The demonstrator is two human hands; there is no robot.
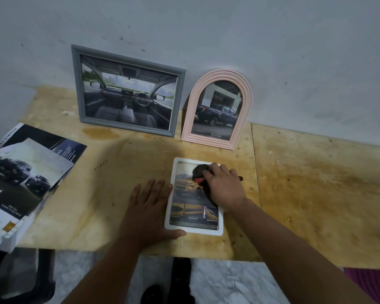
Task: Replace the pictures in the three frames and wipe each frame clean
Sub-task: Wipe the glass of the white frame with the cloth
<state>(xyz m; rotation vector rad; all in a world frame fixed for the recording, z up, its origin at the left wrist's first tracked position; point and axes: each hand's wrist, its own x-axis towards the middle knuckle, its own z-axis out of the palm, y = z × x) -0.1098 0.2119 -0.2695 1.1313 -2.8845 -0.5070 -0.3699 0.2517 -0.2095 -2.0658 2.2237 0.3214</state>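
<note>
Where everything's sitting right now

Two frames lean on the wall at the back of the tabletop (316, 194): the rectangular frame (127, 89) left, arched frame (219, 110) right; the small frame (194, 197) lies flat in front of them; brochures (24, 178) off at the left edge.

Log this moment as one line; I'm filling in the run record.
step: wiping white frame | left hand: flat, steadying frame edge | right hand: holds dark cloth on picture | grey frame, pink frame: against wall

plywood table (316, 194), grey wall (250, 40), marble floor (217, 281)
</note>
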